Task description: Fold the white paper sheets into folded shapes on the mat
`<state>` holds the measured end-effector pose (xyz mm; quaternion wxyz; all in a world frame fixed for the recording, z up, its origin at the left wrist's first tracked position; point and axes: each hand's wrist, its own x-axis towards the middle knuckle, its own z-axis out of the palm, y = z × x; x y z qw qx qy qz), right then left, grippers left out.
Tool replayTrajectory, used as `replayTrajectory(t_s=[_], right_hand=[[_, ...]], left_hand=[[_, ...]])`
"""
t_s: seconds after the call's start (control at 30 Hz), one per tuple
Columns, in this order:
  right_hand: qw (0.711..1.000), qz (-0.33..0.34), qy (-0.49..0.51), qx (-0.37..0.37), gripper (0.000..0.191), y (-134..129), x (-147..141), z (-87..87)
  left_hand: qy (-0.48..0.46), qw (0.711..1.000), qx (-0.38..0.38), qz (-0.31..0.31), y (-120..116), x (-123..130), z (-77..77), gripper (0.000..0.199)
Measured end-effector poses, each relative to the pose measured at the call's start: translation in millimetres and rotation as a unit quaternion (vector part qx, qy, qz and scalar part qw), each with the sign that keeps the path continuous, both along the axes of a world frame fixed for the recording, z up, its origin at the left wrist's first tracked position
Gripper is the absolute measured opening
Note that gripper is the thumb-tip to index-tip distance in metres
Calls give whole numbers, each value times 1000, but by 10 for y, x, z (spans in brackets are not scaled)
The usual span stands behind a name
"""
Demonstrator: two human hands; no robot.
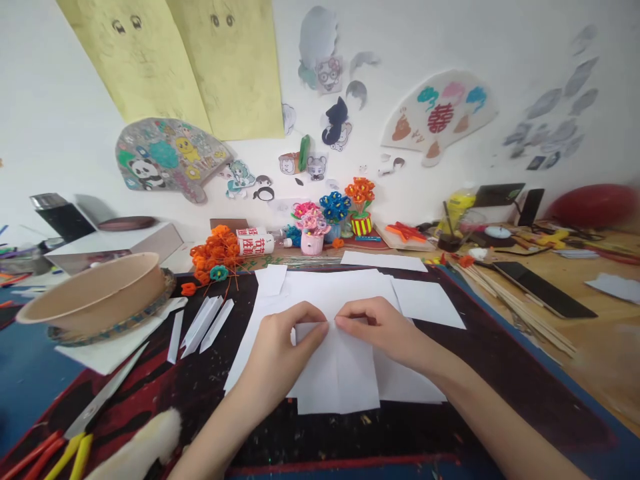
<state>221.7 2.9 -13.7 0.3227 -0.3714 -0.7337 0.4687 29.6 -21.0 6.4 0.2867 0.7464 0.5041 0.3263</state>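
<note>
A small white sheet of paper [340,380] with a crease down its middle is held over a stack of larger white paper [320,283]. My left hand [293,340] pinches its top edge between thumb and forefinger, near the crease. Just to the right, my right hand [373,323] pinches the same edge, fingertips nearly meeting the left ones. Left of the stack lie several folded white paper strips [203,323]. A small white paper piece [273,279] rests on the stack's upper left corner.
Scissors [95,400] and a tan bowl [90,293] are at the left. Orange craft flowers [217,250] lie beyond the strips, and potted craft flowers [313,230] stand along the wall. On the right are wooden sticks [520,310] and a black phone [545,289].
</note>
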Motion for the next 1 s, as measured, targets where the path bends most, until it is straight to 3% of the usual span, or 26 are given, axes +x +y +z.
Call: replayTrajectory(t_s=[0.27, 0.5, 0.73, 1.0], right_hand=[[1000, 22, -5, 17, 18, -46, -37, 36], [999, 20, 17, 43, 16, -53, -60, 1], [999, 7, 39, 24, 16, -72, -86, 9], [999, -13, 35, 3, 17, -77, -41, 35]], left_hand=[[7, 999, 1, -31, -21, 14, 11, 11], [58, 994, 84, -29, -61, 35, -28, 10], [58, 983, 166, -48, -72, 10, -62, 9], [-14, 998, 58, -14, 8, -38, 5, 9]])
